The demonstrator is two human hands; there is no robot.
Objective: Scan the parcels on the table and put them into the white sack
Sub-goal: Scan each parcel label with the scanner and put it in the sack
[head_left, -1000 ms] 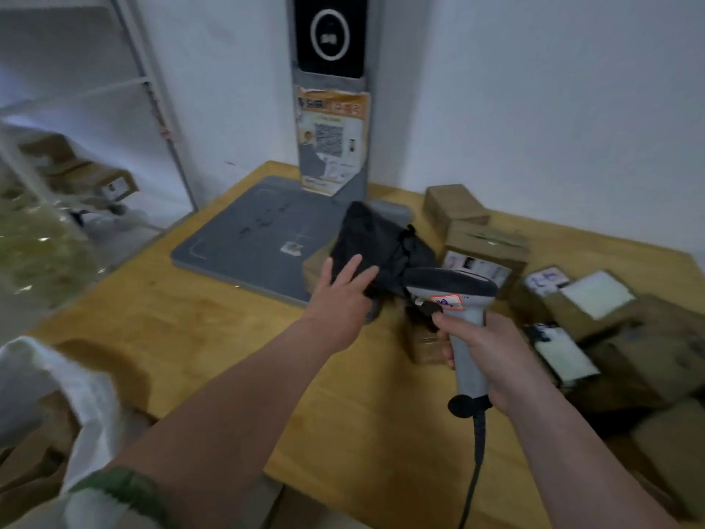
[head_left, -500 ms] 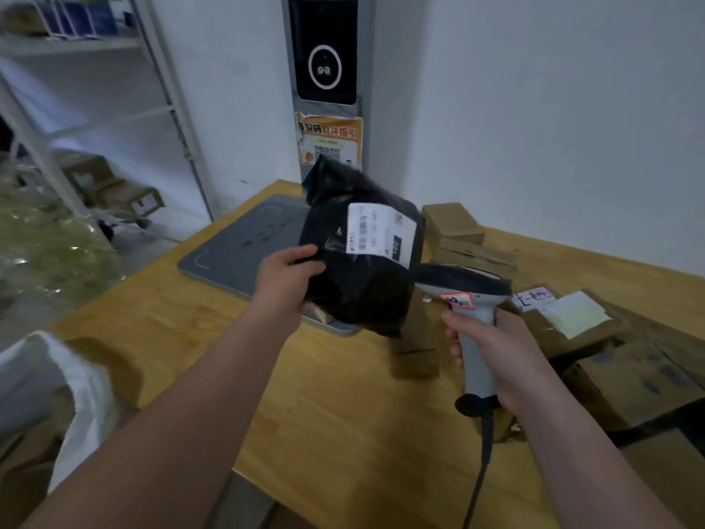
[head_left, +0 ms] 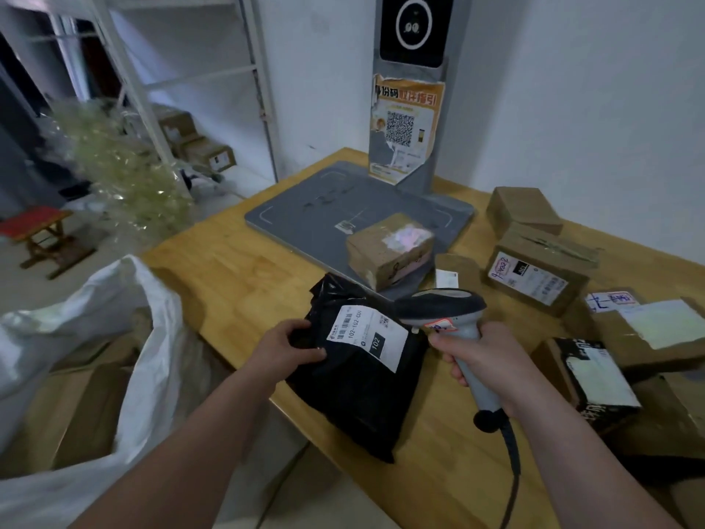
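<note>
At the near edge of the table [head_left: 236,276], your left hand [head_left: 284,347] pinches the bag [head_left: 358,395] at its 9 o'clock side; your right hand [head_left: 488,362] grips the scanner [head_left: 438,305] at 3 o'clock. Risk: the limp bag may sag, creasing the label [head_left: 366,336] and spoiling the scan. The sack [head_left: 114,318] lies at 8 o'clock.

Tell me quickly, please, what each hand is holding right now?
Left hand: closed, gripping the black parcel.
Right hand: closed, gripping the scanner.

Black parcel [head_left: 354,399] now lower, label-up in left hand [head_left: 282,351], beside scanner [head_left: 438,305].
</note>
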